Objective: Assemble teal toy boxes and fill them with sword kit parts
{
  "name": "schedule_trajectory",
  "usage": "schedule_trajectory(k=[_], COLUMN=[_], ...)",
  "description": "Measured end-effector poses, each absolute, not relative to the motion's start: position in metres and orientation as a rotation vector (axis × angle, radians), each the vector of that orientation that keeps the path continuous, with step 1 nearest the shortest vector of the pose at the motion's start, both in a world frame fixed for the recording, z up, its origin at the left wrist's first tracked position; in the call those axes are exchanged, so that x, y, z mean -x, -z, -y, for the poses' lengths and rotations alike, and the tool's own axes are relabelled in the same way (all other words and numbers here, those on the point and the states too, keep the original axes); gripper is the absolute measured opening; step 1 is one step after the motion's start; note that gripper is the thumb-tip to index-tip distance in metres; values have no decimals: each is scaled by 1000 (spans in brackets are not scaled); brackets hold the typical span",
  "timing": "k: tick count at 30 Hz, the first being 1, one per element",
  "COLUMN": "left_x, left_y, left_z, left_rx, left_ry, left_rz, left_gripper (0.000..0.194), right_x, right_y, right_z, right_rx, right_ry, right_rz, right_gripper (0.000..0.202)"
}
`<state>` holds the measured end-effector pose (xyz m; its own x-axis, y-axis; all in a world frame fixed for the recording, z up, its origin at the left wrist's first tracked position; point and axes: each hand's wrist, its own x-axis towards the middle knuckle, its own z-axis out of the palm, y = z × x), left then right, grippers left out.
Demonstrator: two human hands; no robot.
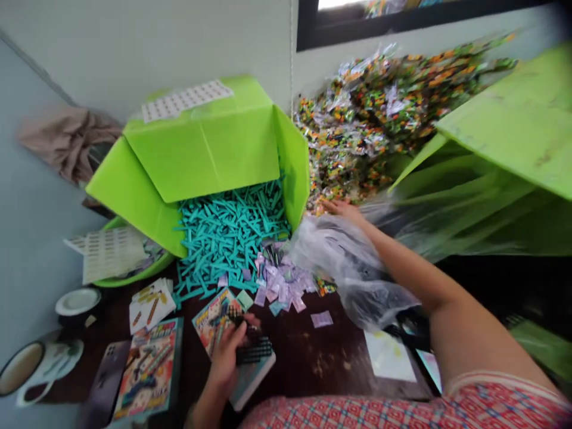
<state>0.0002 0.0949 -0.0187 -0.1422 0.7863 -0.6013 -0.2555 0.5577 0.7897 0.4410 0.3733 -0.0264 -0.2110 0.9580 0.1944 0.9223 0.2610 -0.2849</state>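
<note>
My left hand is closed around black plastic grid pieces, just above a colourful printed box on the dark table. My right arm stretches far forward, and my right hand reaches the front of a pile of clear packets with orange, green and black contents. Its fingers look extended, though slightly blurred. Crumpled clear plastic bags lie beside and under that forearm. Many turquoise plastic sticks spill from a tipped green box. In front of them lie small purple packets.
At left stand another printed box, a phone, a mug, a white-lidded container and a green basin holding sheets. Picture cards lie nearby. A second green box leans in from the right. White paper lies near my right elbow.
</note>
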Motion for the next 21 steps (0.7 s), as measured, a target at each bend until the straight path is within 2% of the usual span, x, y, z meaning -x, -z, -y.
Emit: schedule_trajectory(k=[2,4,9,13,15,18,21], left_x=[-4,-9,-27,-41,-46,-45,-25], left_y=[17,14,15,25,30,34,36], left_z=[-94,-92,-84,-70,-63,-53,-47], left_rx=[-446,-405,-245,-215,-244,-287,-301], left_ry=[-949,-932,-885,-933,-1002,-1117,-1210], left_rz=[-1344,-1256,-1090,-942,-897,-925,-1042], left_gripper=[61,59,37,39,40,33,28], right_x=[-440,-449,-465,-378,-307,-217,-177], right_y=[45,41,-35,-62,-50,-15,15], right_z=[-321,-284,-227,-149,-94,-34,-43], right_rx=[1700,1706,1597,1514,1547,1404,1241], right_ry=[-256,-239,157,242,117,-276,-611], right_rz=[2268,2193,1694,1779,1965,2327,2372], right_gripper=[59,63,39,52,54,54,47])
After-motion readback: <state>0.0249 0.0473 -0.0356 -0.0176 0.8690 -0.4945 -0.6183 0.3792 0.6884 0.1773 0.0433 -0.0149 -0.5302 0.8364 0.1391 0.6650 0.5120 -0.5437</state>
